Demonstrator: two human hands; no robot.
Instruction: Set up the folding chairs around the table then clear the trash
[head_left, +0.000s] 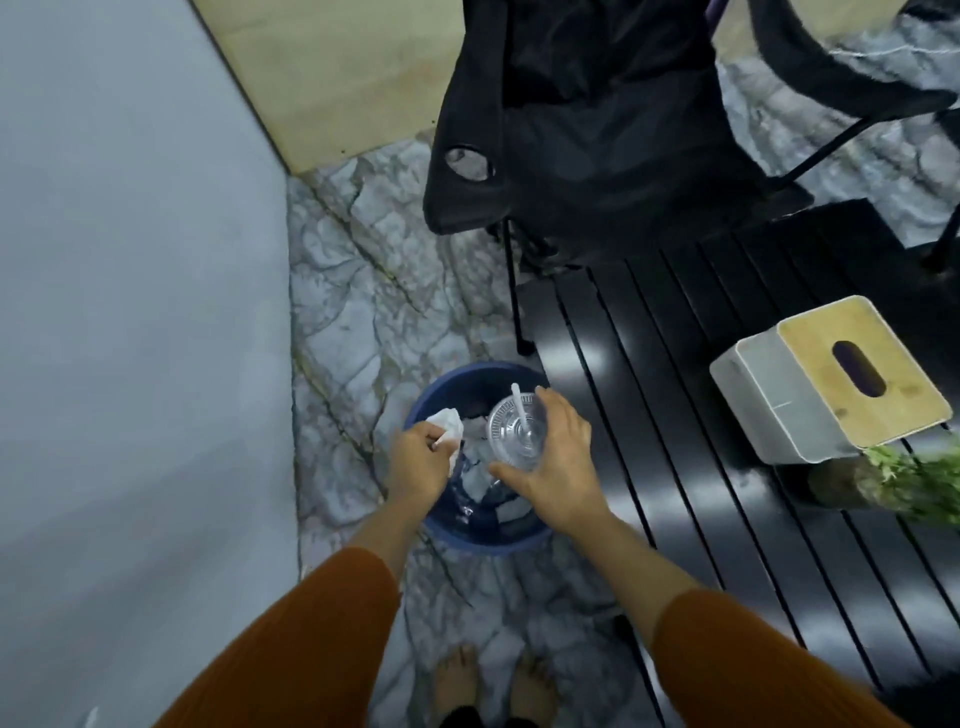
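A blue trash bin (431, 530) stands on the marble floor beside the black slatted table (649, 415), with crumpled white paper inside. Over its left rim my left hand (421, 462) is shut on a crumpled white tissue (449, 423). My right hand (558, 467) grips a clear plastic cup (517, 428) with a lid and a white straw, held above the bin's opening. A black folding chair (582, 119) stands unfolded at the table's far end. Part of a second black chair (831, 78) shows at the top right.
On the table sit a white tissue box with a wooden lid (831, 379) and a small green plant (898, 473). A grey wall (130, 312) runs along the left. My bare feet (493, 680) stand just behind the bin.
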